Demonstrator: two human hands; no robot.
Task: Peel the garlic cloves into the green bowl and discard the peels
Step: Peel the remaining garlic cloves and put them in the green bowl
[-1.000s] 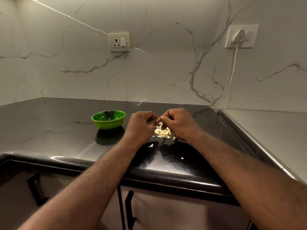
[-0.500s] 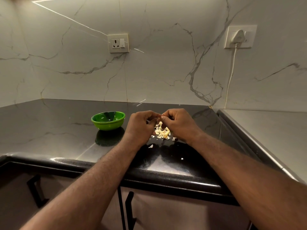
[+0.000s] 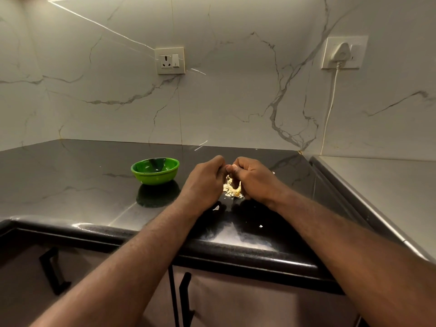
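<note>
Left grip (image 3: 205, 182) and right grip (image 3: 254, 180) pinch one garlic clove (image 3: 232, 166) over peels (image 3: 232, 191), green bowl (image 3: 154, 177) nearby.

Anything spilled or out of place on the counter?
Peels lie piled on the counter below the left hand and right hand, which pinch a clove; stray flecks sit nearer the edge. Bowl upright, nothing else odd.

My left hand (image 3: 204, 182) slid in toward my right hand (image 3: 256, 179); gap between them closed. Both hands now meet on the small pale garlic clove (image 3: 233, 165). Left knuckles higher than before. The loose pile of pale papery garlic peels (image 3: 232, 192) below the hands now mostly covered by my right hand.
</note>
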